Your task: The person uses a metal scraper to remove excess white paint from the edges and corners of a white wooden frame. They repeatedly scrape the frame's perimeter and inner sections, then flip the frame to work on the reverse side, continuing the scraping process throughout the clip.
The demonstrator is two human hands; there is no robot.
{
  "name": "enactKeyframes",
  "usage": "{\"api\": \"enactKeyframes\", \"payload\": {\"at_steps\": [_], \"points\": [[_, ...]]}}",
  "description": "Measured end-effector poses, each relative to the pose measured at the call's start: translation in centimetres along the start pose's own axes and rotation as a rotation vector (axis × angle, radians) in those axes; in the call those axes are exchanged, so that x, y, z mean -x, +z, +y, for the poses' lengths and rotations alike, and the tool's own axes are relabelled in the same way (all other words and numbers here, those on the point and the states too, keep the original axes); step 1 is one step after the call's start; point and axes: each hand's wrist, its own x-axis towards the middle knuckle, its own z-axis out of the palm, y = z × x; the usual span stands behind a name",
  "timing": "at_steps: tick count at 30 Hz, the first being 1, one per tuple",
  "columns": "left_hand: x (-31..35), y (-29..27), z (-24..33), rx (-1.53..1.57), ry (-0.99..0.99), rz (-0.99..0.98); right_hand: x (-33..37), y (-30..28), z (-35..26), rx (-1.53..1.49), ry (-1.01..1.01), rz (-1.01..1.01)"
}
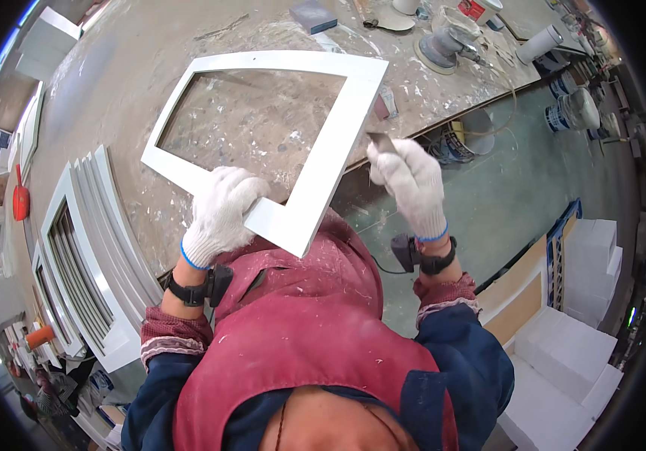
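1. the left hand (221,214), in a white knit glove, is clamped on the near corner of a white frame (330,150), fingers wrapped over its lower rail.
2. the frame lies partly on the dusty workbench (112,83), slanting away from that hand, with its near corner off the edge.
3. the right hand (409,184), also gloved, is closed on a small scraper blade (380,141) touching the frame's outer edge just beside it.
4. judgement: the frame looks stiff, light and smooth-coated, so likely slippery and easily marked; grip at a corner, across the rail's full width.
5. a round sander (439,46) sits well beyond the right hand.
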Motion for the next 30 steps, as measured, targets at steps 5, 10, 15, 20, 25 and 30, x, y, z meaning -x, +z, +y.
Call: {"api": "enactKeyframes", "payload": {"at_steps": [5, 10, 15, 20, 25, 30], "points": [[1.7, 0.3, -0.1, 0.008, 0.06, -0.006, -3.1, -0.4, 2.3, 0.009, 0.089, 0.074], [2.7, 0.3, -0.4, -0.02, 0.114, 0.005, -7.8, -3.6, 7.2, -0.017, 0.143, 0.225], [2.9, 0.7, -0.6, 0.047, 0.121, -0.032, -8.0, -4.5, 8.3, -0.091, 0.175, 0.345], [2.3, 2.2, -0.1, 0.02, 0.121, -0.021, -4.2, 0.0, 5.9, -0.284, 0.126, 0.347], [1.6, 4.5, 0.5, -0.04, 0.089, -0.122, -0.8, 3.7, 5.0, -0.389, 0.109, 0.294], [1.6, 5.4, 0.2, 0.092, 0.156, -0.38, 2.3, 4.9, 6.8, -0.464, 0.25, 0.258]]}}
